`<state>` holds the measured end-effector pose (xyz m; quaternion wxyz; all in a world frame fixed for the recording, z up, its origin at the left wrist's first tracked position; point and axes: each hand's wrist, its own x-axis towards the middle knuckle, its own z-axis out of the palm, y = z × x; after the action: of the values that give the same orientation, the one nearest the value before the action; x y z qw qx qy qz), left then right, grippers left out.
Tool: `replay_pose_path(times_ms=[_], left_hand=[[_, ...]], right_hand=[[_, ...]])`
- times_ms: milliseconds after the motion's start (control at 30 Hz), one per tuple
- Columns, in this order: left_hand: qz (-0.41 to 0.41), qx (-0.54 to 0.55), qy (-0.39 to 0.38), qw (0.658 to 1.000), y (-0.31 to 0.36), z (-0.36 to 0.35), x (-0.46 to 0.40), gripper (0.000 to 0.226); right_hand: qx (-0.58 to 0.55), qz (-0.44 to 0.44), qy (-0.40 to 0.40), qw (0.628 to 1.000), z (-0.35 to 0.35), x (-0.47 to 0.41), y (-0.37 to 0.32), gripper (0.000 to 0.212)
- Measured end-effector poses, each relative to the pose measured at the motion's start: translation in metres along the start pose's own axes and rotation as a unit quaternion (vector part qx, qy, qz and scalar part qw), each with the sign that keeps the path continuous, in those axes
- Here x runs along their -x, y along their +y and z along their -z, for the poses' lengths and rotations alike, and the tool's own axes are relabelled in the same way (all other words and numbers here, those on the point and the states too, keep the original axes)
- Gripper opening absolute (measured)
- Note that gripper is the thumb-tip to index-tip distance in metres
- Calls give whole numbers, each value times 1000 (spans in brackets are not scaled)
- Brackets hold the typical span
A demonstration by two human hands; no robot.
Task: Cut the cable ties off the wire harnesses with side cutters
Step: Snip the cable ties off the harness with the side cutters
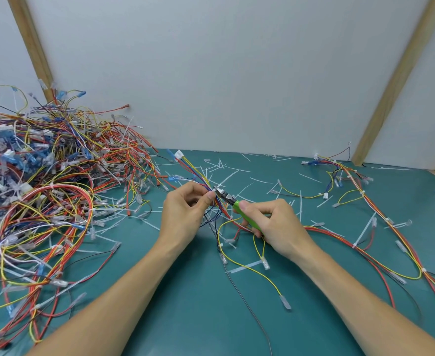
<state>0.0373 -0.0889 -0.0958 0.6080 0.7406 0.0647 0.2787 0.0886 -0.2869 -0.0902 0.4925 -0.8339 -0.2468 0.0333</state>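
**Cutters at the harness, mid-table**

Left hand (185, 211) pinched a harness (212, 195) between thumb and fingers, near the table's (185, 291) middle. Right hand (270, 224) was curled round the green handles of the cutters (233, 201), their metal tip touching the wire bundle just beside the left thumb. Harness wires trailed right toward the table's right edge. A big pile (44, 176) of harnesses filled the left side. Cut ties (226, 178) lay scattered toward the far edge.
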Motion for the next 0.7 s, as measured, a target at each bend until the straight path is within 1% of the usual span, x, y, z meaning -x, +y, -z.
replay_pose_path(times_ms=[300, 700], left_hand=[[-6, 0, -4, 1000, 2, 0, 1, 15], [-5, -2, -1, 1000, 2, 0, 1, 15]], right_hand=[[-7, 6, 4, 1000, -1, -2, 2, 69], [-15, 16, 2, 1000, -2, -3, 2, 69]])
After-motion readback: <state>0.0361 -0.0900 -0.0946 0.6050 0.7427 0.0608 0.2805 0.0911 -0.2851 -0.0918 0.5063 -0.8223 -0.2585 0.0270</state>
